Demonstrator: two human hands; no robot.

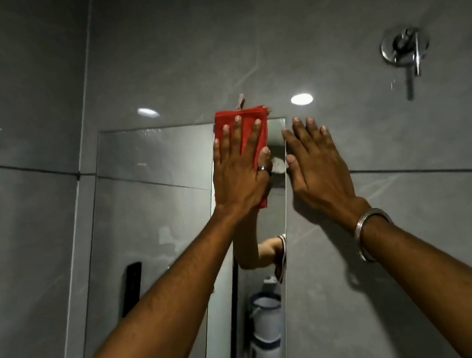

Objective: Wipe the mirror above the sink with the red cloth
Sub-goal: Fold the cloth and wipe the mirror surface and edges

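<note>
The left hand (241,175) presses the red cloth (242,136) flat against the mirror (152,190) near its top edge, fingers spread wide over it. Just right, the right hand (317,168) lies flat on the wall (413,215), fingers open, empty.

Dim, grey-toned wide-angle view, straight tile joints bowing toward the edges; bright oval lamp reflections glare on the glossy wall tiles (329,31), a soft shadow trails the chrome wall fitting (405,47), and the forearms near the lower edge are slightly smeared by blur.
</note>
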